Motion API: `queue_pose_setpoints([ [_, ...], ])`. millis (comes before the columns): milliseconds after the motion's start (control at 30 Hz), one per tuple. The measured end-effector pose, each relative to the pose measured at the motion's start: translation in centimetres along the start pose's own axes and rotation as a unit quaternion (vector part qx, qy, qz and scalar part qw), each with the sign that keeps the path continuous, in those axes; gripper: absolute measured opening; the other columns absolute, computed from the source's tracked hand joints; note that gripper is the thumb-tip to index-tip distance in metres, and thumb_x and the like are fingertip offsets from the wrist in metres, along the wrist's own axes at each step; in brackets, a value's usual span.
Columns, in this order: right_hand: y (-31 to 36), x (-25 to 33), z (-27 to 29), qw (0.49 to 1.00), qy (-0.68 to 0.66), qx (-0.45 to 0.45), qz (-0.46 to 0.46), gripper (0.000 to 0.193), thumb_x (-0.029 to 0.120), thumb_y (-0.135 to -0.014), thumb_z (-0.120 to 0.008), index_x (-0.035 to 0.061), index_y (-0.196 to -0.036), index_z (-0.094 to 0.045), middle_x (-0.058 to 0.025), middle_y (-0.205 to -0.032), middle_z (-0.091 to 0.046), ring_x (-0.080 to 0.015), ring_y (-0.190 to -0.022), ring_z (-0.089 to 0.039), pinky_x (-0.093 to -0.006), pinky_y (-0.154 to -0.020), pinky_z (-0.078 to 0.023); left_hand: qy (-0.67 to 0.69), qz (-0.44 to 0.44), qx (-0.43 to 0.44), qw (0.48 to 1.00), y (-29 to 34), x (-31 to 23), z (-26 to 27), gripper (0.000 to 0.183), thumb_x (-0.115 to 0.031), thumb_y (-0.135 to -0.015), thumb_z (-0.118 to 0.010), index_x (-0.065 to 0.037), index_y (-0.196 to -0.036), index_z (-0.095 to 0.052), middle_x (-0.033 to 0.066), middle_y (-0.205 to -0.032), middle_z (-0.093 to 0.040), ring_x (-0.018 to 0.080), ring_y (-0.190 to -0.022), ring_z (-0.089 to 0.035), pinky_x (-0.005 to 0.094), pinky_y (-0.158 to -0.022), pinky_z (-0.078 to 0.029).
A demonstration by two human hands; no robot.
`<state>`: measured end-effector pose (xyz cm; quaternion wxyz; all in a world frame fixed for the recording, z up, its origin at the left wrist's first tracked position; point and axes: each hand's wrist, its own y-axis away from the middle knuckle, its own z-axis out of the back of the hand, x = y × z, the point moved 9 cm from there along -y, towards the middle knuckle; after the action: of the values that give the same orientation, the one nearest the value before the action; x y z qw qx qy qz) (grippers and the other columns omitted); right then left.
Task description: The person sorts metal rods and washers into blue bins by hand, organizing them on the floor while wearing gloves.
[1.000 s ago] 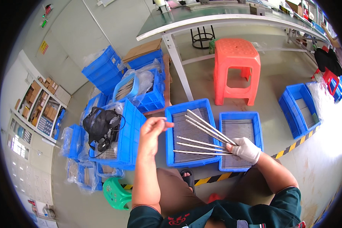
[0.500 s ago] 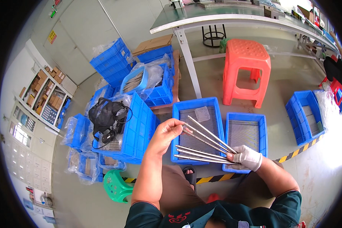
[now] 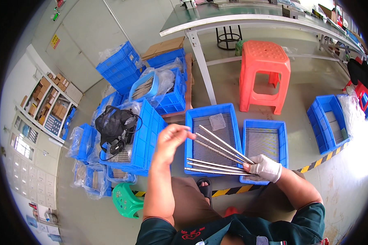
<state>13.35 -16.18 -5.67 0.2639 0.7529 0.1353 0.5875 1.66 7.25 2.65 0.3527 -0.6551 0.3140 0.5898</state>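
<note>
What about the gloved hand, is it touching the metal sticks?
Touching. The head view shows the gloved right hand gripping the metal sticks near one end.

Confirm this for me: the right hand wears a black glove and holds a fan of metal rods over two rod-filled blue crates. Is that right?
Not quite: the glove is white, not black, as the head view shows. The rest stands: the right hand wears it and holds a fan of metal rods over two rod-filled blue crates.
</note>
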Motion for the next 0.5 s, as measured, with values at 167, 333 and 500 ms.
queue_pose_setpoints([
  [167, -0.1, 0.3, -0.1, 0.997, 0.071, -0.015, 0.016, 0.038, 0.038, -0.091, -0.056, 0.0014, -0.083, -0.059, 0.0014, -0.057, -0.043, -0.0084, -0.05, -0.042, -0.0244, -0.046, -0.035, 0.008, -0.019, 0.011, 1.0, 0.1, -0.5, -1.2, 0.024, -0.022, -0.089, -0.059, -0.001, -0.101, -0.06, 0.0135, -0.092, -0.067, 0.0216, -0.091, -0.063, 0.0328, -0.084, -0.044],
  [333, -0.2, 0.3, -0.1, 0.996, 0.085, -0.019, 0.01, 0.042, 0.041, -0.091, -0.054, 0.0006, -0.082, -0.058, 0.0002, -0.055, -0.043, -0.009, -0.048, -0.041, -0.0257, -0.045, -0.035, 0.033, -0.009, 0.048, 0.998, 0.2, -0.2, -2.3, 0.018, -0.014, -0.089, -0.059, 0.0, -0.101, -0.058, 0.0125, -0.094, -0.066, 0.0166, -0.092, -0.06, 0.0276, -0.085, -0.043],
  [500, -0.9, 0.1, 0.5, 0.992, 0.112, -0.029, 0.045, 0.042, 0.041, -0.091, -0.054, -0.0003, -0.083, -0.059, -0.0001, -0.055, -0.043, -0.0093, -0.047, -0.041, -0.026, -0.044, -0.035, 0.022, 0.003, 0.057, 0.998, 0.1, 0.2, -2.3, 0.016, -0.008, -0.088, -0.059, 0.0, -0.1, -0.058, 0.0131, -0.097, -0.065, 0.0168, -0.094, -0.06, 0.027, -0.085, -0.044],
])
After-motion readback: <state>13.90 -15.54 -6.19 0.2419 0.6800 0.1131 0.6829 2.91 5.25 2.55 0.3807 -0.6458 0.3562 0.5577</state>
